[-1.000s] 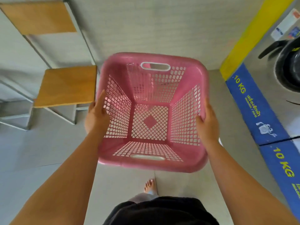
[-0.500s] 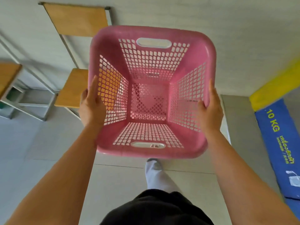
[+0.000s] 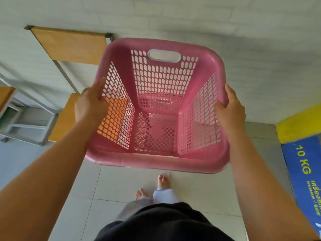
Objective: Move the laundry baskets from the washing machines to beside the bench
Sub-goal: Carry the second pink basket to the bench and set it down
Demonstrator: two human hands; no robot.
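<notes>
An empty pink laundry basket [image 3: 156, 162] with lattice walls and a white handle slot hangs in the air in front of me, tilted so its opening faces me. My left hand [image 3: 90, 106] grips its left rim and my right hand [image 3: 230, 110] grips its right rim. The wooden bench seat [image 3: 63, 119] on a grey metal frame lies behind the basket's left side, partly seen through the lattice. Its wooden backrest [image 3: 69, 45] stands above it against the wall.
A pale brick wall [image 3: 260, 49] is straight ahead. A blue "10 KG" washing machine panel [image 3: 305, 174] with a yellow strip [image 3: 298, 124] runs along the right edge. Another bench part [image 3: 6, 96] shows at far left. My bare feet [image 3: 162, 181] stand on grey floor tiles.
The basket has moved forward toward the wall and bench while staying in both hands. The washing machine door has left the view, and the bench seat now sits behind the basket's left wall.
</notes>
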